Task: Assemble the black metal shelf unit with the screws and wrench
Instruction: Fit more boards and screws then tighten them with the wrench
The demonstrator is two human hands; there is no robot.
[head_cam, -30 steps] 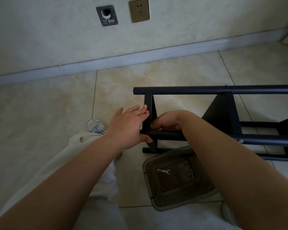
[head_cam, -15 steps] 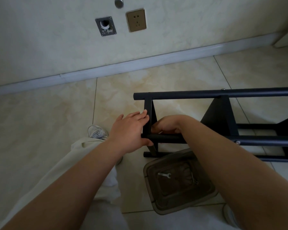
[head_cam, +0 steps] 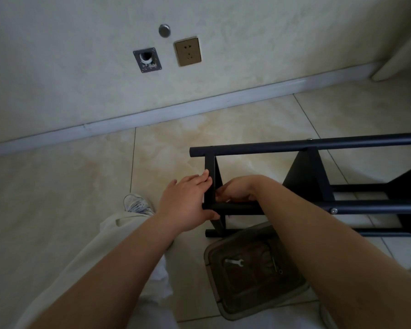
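Observation:
The black metal shelf unit (head_cam: pixel 318 143) lies on its side on the tiled floor, its tubes running off to the right. My left hand (head_cam: pixel 188 203) rests against the end crosspiece at the frame's left end, fingers straight along it and thumb under the near tube. My right hand (head_cam: pixel 237 191) is curled just inside that corner, above the near tube; what its fingers hold is hidden. A small silver wrench (head_cam: pixel 234 262) lies in a brown plastic tray (head_cam: pixel 214 248) on the floor below the frame. One screw head (head_cam: pixel 334 210) shows on the near tube.
The wall and its baseboard (head_cam: pixel 176 110) run behind the frame, with a socket (head_cam: pixel 188 51) and a cable plate (head_cam: pixel 147 60). My pale trouser leg and a white shoe (head_cam: pixel 138 205) lie at the left. A thin metal piece (head_cam: pixel 276 264) lies in the tray.
The view has tilted up, showing more wall. Both hands stay at the frame's left corner; the left fingers have slid slightly up the crosspiece.

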